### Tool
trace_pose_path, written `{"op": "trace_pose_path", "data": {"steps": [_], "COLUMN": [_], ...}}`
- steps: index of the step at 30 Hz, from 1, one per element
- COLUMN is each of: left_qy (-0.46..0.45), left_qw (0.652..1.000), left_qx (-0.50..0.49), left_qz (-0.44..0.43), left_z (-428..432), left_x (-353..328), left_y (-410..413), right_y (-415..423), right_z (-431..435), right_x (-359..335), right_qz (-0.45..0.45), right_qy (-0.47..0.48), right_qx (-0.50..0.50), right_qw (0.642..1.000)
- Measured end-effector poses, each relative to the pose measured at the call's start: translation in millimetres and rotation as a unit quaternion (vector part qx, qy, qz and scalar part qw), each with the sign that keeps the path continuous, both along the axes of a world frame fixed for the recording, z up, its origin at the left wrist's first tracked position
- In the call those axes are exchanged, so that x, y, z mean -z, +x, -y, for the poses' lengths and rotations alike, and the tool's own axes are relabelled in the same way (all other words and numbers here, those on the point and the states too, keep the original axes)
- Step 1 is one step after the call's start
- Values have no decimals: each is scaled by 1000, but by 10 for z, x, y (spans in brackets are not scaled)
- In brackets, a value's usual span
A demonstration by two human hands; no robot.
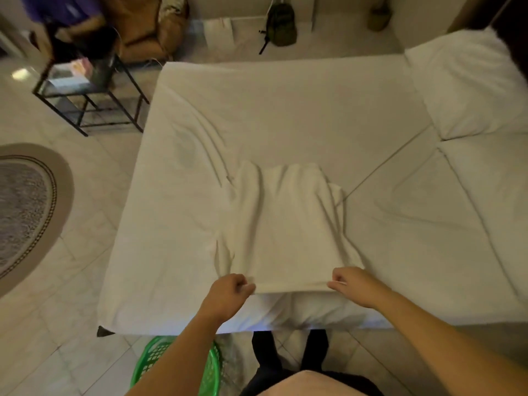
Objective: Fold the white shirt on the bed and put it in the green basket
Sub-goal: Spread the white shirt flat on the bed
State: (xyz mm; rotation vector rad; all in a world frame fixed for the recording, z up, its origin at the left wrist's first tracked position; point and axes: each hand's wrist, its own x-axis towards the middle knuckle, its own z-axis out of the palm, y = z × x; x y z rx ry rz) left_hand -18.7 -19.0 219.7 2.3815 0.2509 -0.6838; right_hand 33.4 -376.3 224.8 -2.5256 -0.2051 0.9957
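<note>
The white shirt [285, 221] lies flat on the white bed [185, 155], folded into a long panel running away from me, with its near edge at the bed's front edge. My left hand [230, 288] pinches the near left corner of the shirt. My right hand [353, 284] pinches the near right corner. The green basket [155, 355] stands on the floor below the bed's front edge, at my left, partly hidden by my left forearm.
A white pillow [468, 87] lies at the bed's far right. A black metal side table [88, 90] stands left of the bed, with a round rug [25, 207] on the tiled floor. A dark backpack [280, 24] leans against the far wall.
</note>
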Motion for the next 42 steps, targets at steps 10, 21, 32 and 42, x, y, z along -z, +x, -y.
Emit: {"op": "trace_pose_path", "data": {"steps": [10, 21, 32, 42], "left_qy": [34, 77, 59, 78], "left_qw": [998, 993, 997, 940], "left_qx": [-31, -60, -35, -43], "left_qz": [46, 62, 22, 329], "left_z": [93, -323, -953, -1313], "left_x": [-338, -401, -380, -2694], "left_y": [-149, 48, 1330, 3671], "right_y": [-4, 364, 1414, 3640], "right_z": [518, 701, 477, -44], "right_x": [-335, -216, -190, -2714], "right_qz": [52, 58, 40, 362], "right_qy": [12, 47, 35, 88], "right_qx": [-37, -28, 93, 183], "right_qw": [998, 997, 994, 910]}}
